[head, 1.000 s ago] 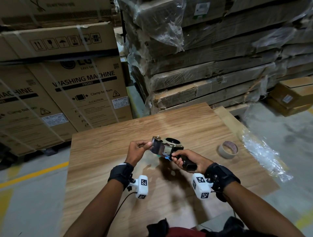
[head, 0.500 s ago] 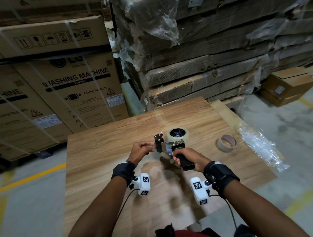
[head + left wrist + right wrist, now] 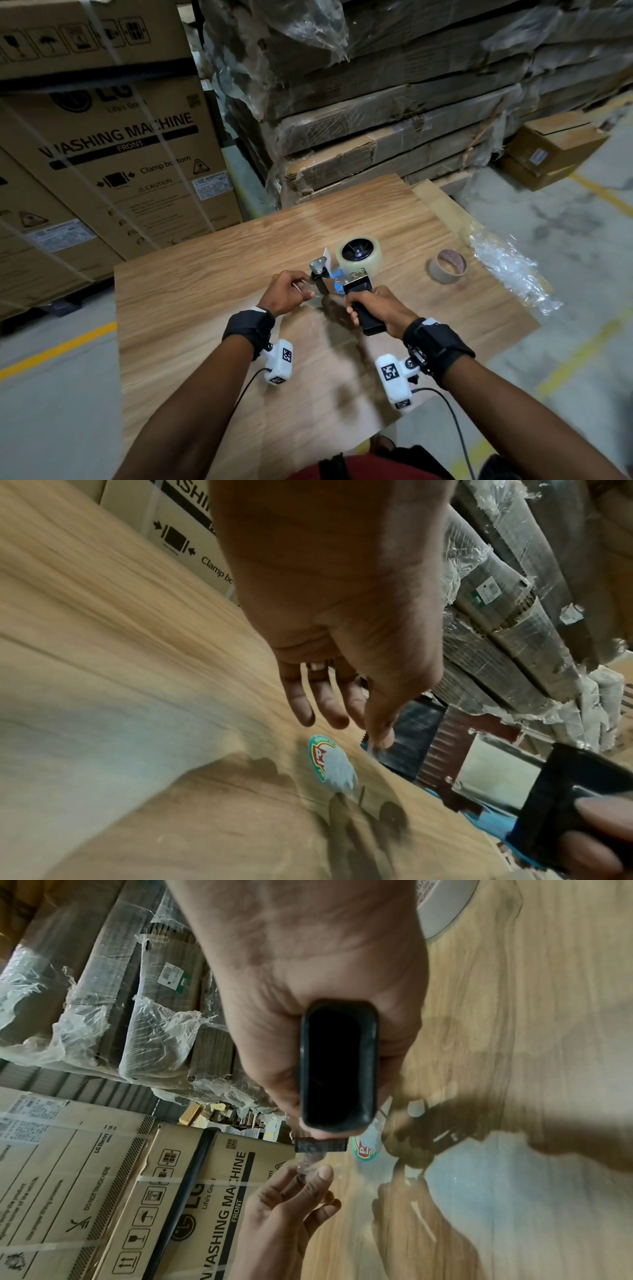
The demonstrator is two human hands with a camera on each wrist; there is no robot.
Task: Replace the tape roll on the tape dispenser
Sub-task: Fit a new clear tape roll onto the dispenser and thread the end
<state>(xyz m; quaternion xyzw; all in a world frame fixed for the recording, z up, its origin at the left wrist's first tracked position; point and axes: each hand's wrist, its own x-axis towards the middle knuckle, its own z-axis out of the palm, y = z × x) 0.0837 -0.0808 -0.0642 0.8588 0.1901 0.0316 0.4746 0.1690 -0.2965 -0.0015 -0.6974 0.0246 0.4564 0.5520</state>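
Note:
My right hand (image 3: 368, 303) grips the black handle (image 3: 339, 1064) of the tape dispenser (image 3: 342, 282), held just above the wooden table (image 3: 205, 308). A full roll of clear tape (image 3: 359, 255) sits on its hub, and its edge shows in the right wrist view (image 3: 441, 907). My left hand (image 3: 306, 291) is at the dispenser's front roller (image 3: 318, 270). There the thumb and forefinger (image 3: 377, 737) pinch the loose clear tape end (image 3: 308, 1161). The other left fingers hang loose. An empty brown cardboard core (image 3: 447, 269) lies on the table to the right.
Crumpled clear plastic wrap (image 3: 507, 270) lies at the table's right edge. A round coloured sticker (image 3: 329, 761) is on the tabletop under the hands. Washing machine cartons (image 3: 113, 154) stand far left, and wrapped flat cartons (image 3: 394, 113) are stacked behind. Concrete floor surrounds the table.
The dispenser has turned from lying sideways to handle pointing at me, roll on the far side. My left hand stayed at its front end, still pinching there.

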